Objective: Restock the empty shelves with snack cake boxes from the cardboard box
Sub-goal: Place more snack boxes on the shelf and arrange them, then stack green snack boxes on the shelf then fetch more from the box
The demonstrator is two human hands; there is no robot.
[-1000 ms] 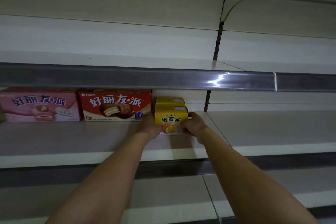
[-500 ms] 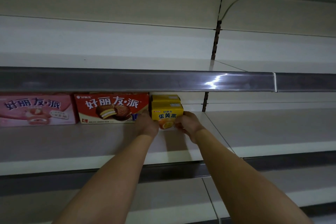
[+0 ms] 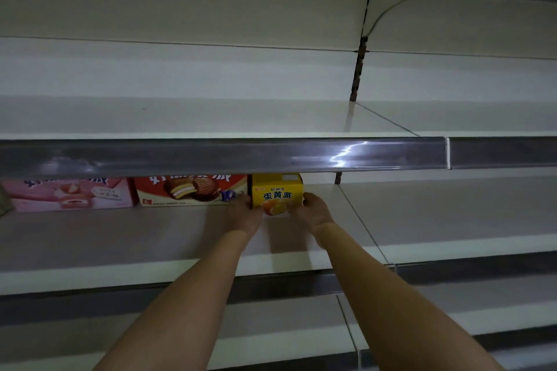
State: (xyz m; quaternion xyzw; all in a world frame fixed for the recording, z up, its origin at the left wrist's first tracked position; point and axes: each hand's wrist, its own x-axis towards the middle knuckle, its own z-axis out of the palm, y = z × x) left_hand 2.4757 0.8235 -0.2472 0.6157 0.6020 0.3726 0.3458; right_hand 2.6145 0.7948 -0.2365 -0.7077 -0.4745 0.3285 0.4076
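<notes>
Boxes stand in one row at the back of the middle shelf (image 3: 150,238), and we read them from the left of the frame. First we see a pink box (image 3: 69,194) at the far left, then a red box (image 3: 193,190) with a chocolate cake printed on it; the tops of both are hidden behind the grey rail (image 3: 211,156) of the shelf above. Just right of the red box, and touching it or very near it, is the yellow box (image 3: 277,191), close to the centre of the frame.

Our left hand (image 3: 242,214) holds the yellow box at its lower left corner, and our right hand (image 3: 312,211) holds it at its lower right corner, the fingers bent around the edges. The box seems to sit on the shelf, though its bottom edge is partly covered by our hands.

We judge that the task is in an early part. Three kinds of box are in place, and the yellow one looks almost settled; we only need to let it go. To the right of it the middle shelf is bare, the upper shelf (image 3: 211,117) carries nothing that we can see, and the lower shelf (image 3: 271,340) at the bottom of the frame also shows no boxes. The cardboard box is not in view.
</notes>
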